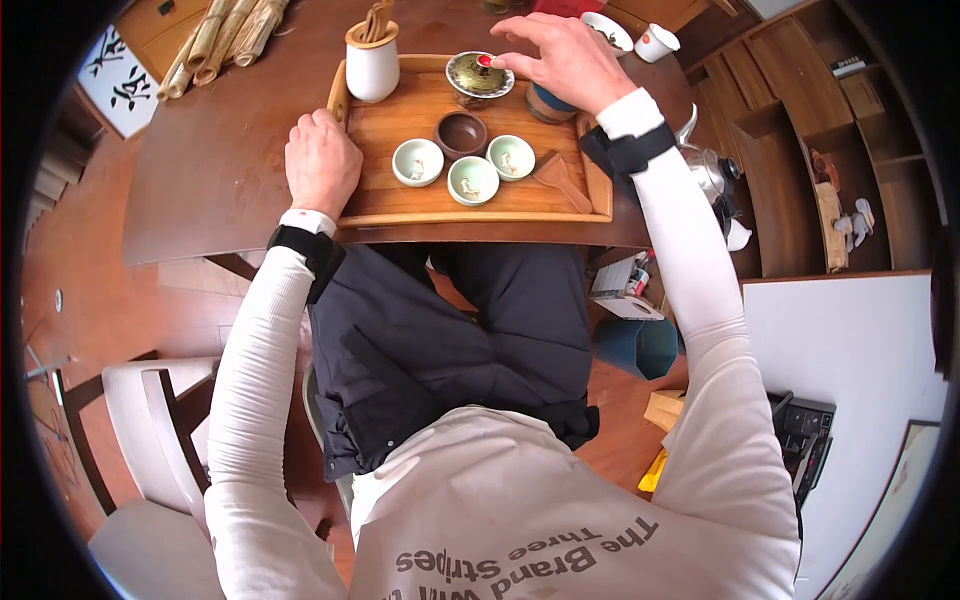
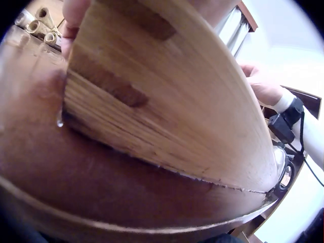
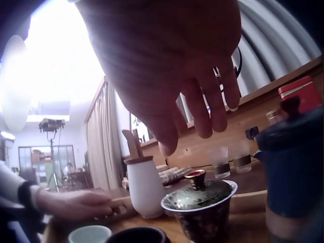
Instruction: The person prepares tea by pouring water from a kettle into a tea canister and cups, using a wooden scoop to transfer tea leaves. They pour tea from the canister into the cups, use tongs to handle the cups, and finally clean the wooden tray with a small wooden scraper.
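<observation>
L hand (image 1: 322, 165) is gripping the tray (image 1: 375, 200) at its L edge, fingers curling round the wall. R hand (image 1: 570, 60) is hovering w/ fingers loosely spread, pinching nothing. The lidded bowl (image 3: 202, 210) is sitting on the tray just below the R thumb tip, w/ a small gap; the blue pot (image 3: 296, 172) is standing nearer the palm. Poss. trouble: a low thumb catching the lid's knob (image 3: 196, 175) & tipping the lid; the palm or wristband (image 1: 640, 150) brushing the pot; L fingers tugging the tray & making the pale cups (image 1: 473, 181), lying bodyward of R fingers, slide.
</observation>
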A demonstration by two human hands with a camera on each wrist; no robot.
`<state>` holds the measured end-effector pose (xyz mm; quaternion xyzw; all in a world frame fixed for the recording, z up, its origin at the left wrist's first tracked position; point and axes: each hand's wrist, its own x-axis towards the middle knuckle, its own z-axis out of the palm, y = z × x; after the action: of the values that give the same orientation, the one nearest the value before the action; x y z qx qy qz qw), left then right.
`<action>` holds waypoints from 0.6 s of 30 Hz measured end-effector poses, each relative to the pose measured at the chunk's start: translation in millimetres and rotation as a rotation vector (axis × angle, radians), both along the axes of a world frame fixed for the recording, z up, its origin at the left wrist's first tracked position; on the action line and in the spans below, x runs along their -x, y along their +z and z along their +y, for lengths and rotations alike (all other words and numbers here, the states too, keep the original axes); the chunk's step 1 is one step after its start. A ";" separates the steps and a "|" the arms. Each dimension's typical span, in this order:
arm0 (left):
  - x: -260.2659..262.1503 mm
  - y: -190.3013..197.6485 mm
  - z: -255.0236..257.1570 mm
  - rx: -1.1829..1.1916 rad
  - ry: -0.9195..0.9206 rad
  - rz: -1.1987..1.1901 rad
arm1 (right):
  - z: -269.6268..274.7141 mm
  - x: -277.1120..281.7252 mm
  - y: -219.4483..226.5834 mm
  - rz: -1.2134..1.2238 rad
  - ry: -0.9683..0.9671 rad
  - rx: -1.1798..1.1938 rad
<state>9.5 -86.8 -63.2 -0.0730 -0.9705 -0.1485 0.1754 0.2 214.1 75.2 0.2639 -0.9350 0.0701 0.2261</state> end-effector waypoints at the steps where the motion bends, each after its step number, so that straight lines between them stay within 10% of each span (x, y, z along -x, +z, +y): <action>1: -1.1 1.8 2.0 -0.009 0.004 0.000 | -3.5 8.8 -1.9 -0.077 -0.032 -0.124; 18: 3.6 -3.5 0.9 -0.053 -0.011 0.014 | -13.7 28.2 2.9 -0.396 -0.034 0.243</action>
<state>5.9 -85.9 -66.7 -0.0746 -0.9645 -0.1746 0.1834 -28.0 200.4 78.1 0.2001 -0.9502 0.2287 0.0697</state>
